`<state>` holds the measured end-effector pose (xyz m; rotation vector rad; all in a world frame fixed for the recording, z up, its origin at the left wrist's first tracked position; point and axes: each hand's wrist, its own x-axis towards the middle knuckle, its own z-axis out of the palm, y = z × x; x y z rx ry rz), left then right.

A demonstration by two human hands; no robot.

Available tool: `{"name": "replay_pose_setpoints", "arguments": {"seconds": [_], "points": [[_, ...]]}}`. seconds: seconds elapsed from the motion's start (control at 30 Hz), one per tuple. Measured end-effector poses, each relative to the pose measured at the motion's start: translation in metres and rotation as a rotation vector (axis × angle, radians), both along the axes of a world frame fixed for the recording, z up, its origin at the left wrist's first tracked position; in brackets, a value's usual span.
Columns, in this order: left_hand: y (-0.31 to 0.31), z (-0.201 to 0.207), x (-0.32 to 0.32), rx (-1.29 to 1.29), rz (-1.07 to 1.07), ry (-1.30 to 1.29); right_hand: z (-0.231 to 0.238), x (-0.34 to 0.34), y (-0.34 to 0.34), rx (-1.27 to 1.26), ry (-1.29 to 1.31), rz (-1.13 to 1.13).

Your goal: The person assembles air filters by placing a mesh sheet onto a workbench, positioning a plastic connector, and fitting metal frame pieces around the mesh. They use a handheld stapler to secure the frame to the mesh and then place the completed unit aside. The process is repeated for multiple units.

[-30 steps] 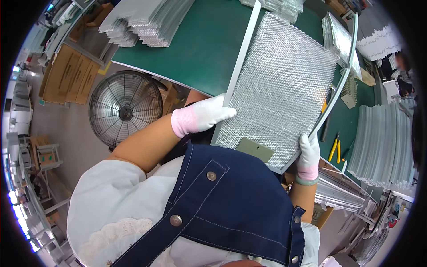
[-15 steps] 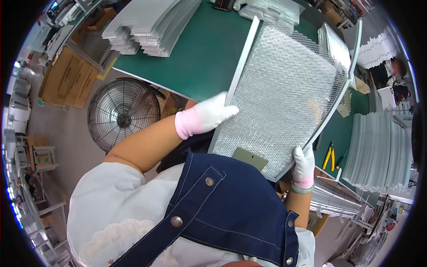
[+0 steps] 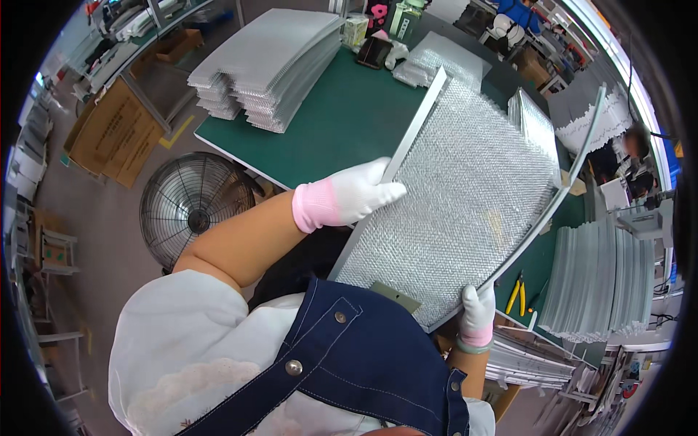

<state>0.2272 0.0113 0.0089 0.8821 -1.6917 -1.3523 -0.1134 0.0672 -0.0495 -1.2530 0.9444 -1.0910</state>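
Tilted in front of me is a silver mesh filter panel (image 3: pixel 451 196) with a thin metal frame along its left, near and right sides. No frame bar covers its far edge. My left hand (image 3: pixel 356 193), in a white glove with a pink cuff, is closed on the left frame bar (image 3: pixel 416 123), thumb over the mesh. At the near right corner my right hand (image 3: pixel 478 309), gloved alike, grips the right frame bar (image 3: pixel 578 163), whose far end bows outward from the mesh. A grey-green tab (image 3: pixel 396 296) sits at the near edge, by my apron.
A stack of mesh sheets (image 3: pixel 273 62) covers the far left of the green table (image 3: pixel 320 120). Bubble-wrapped packs (image 3: pixel 443 62) lie beyond the panel. Yellow-handled pliers (image 3: pixel 516 294) and a row of upright pale panels (image 3: pixel 600 280) are at right. A floor fan (image 3: pixel 196 211) stands at left.
My view has shifted, bringing more of the table's far side into sight. The panel and both hands sit slightly lower in the picture; both grips look the same.
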Motion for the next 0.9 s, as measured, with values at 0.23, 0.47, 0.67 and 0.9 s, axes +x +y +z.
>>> {"name": "replay_pose_setpoints", "arguments": {"seconds": [0.23,0.47,0.67,0.9], "points": [[-0.003,0.000,-0.003,0.006,-0.032,0.057,0.002,-0.013,0.004,0.024,0.115,0.000],[-0.004,0.003,-0.014,0.017,0.129,0.108,0.015,0.000,-0.003,-0.093,0.168,0.020],[-0.019,0.005,-0.013,0.091,0.189,0.187,0.023,0.007,-0.007,-0.072,0.163,0.051],[-0.020,0.002,-0.011,0.076,0.233,0.265,0.024,0.004,-0.013,-0.124,0.163,0.079]]}}
